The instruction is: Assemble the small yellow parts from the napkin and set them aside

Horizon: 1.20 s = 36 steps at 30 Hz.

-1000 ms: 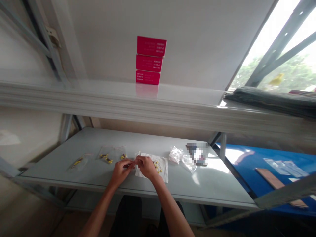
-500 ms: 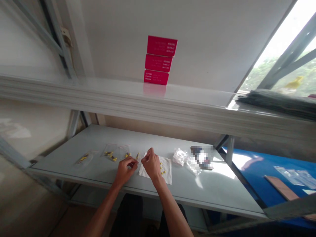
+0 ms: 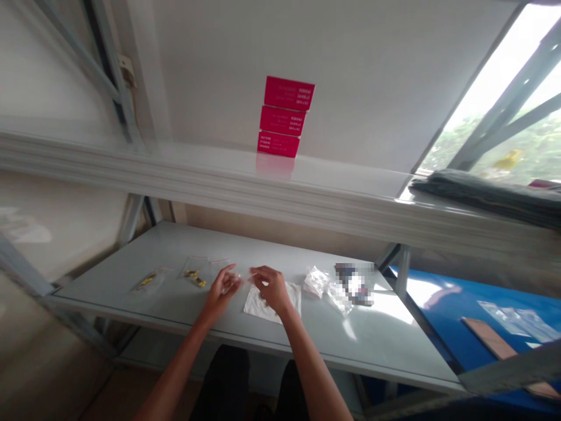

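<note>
Since half a second ago, both hands have been lifted a little off the table (image 3: 385, 333) and drawn slightly apart, and the yellow pieces seen on the paper then are now covered by the right hand. At the far left, a filled bag (image 3: 146, 282) of yellow pieces is laid flat. A second filled bag (image 3: 196, 273) is set just to its right, and a third clear bag (image 3: 219, 263) with a red strip lies close behind the left hand. So part of the bagging appears to be done, judged from these three. The left hand (image 3: 225, 286) is held just above the table with its fingers loosely curled and raised, tips turned toward the other hand. Whether anything is pinched in them cannot be told through the blur. The right hand (image 3: 272, 287) is held near it, fingers reaching left with their tips close together. What, if anything, is gripped there cannot be told either. The gap between the two sets of fingertips is small, and they are not seen to touch. A sheet of white paper (image 3: 263, 310) is spread under the right hand, partly hidden by it, just below and right of the fingertips. Further right, two crumpled empty bags (image 3: 316, 282) are left unfilled beside a blurred-out object (image 3: 356, 282), which suggests more remains to be done. On the shelf (image 3: 197, 175) above, three red boxes (image 3: 287, 117) are stacked, and a dark folded cloth (image 3: 486, 196) is laid at the far right.
</note>
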Each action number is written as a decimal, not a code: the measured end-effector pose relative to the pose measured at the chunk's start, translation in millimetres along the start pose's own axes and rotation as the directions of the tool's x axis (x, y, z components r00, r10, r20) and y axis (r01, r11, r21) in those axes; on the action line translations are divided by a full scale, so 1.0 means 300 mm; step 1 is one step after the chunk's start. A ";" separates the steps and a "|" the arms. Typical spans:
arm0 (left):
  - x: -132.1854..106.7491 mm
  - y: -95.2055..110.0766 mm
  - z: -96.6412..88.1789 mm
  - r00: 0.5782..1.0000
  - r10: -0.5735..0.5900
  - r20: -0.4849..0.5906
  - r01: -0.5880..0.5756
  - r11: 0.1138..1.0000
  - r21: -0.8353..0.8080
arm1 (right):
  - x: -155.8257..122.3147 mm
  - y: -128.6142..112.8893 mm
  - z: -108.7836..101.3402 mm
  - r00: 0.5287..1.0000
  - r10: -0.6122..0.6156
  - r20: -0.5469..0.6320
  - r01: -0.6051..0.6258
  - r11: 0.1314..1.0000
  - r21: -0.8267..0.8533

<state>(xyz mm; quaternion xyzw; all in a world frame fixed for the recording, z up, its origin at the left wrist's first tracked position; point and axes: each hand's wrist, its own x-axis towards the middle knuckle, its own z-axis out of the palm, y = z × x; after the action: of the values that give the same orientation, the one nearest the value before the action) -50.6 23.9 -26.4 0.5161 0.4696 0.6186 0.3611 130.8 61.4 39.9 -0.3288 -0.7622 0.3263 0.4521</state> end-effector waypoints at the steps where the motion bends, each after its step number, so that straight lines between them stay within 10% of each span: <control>1: -0.002 0.010 0.000 1.000 -0.009 0.012 0.010 0.999 -0.050 | -0.007 0.009 -0.004 1.000 0.026 0.010 -0.026 0.999 0.020; 9: 0.005 0.030 0.090 0.999 -0.034 0.028 0.035 0.998 -0.055 | -0.097 0.075 -0.084 0.996 0.084 -0.007 -0.080 0.966 0.247; 18: 0.066 0.045 0.210 0.997 0.081 0.017 -0.082 0.994 0.079 | -0.173 0.188 -0.158 0.960 0.145 -0.239 -0.157 0.987 -0.032; 36: 0.085 0.033 0.229 0.996 0.059 -0.067 -0.059 0.998 -0.006 | -0.180 0.218 -0.165 0.940 0.211 -0.269 -0.184 0.975 0.121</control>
<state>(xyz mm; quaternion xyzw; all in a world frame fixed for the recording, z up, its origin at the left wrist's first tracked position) 11.6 59.0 -7.5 0.5074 0.4634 0.6477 0.3291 209.4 65.7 -19.0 -0.4248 -0.6375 0.3557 0.5354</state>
